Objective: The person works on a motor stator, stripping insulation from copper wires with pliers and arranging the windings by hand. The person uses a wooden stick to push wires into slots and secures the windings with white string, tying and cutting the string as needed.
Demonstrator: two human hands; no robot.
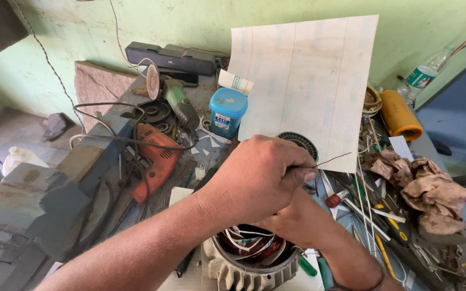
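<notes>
Left edge: vise (pixel 33 210). Next right: orange drill (pixel 157 156), green grinder (pixel 179 105), blue tub (pixel 227 110). Centre: left hand (pixel 260 175) closed in fist, fingers pinching thin wire (pixel 333 160); wire's long axis runs right and slightly up from fingertips. Below: motor stator (pixel 249 258), windings exposed. Right hand (pixel 292 218) under left, at stator rim; finger state cannot be told. Behind: paper sheet (pixel 308 81). Right: rags (pixel 427 188).

Motor housing (pixel 244 275): cast metal, dull, ribbed. Wire (pixel 333 159): thin bare metal. Sheet (pixel 308 81): matt paper, smooth. Rag (pixel 427 188): crumpled cloth, stained. Drill (pixel 157 159): orange plastic, scuffed. Tub (pixel 227 110): glossy blue plastic. Bench (pixel 90 156): rough, dusty.
</notes>
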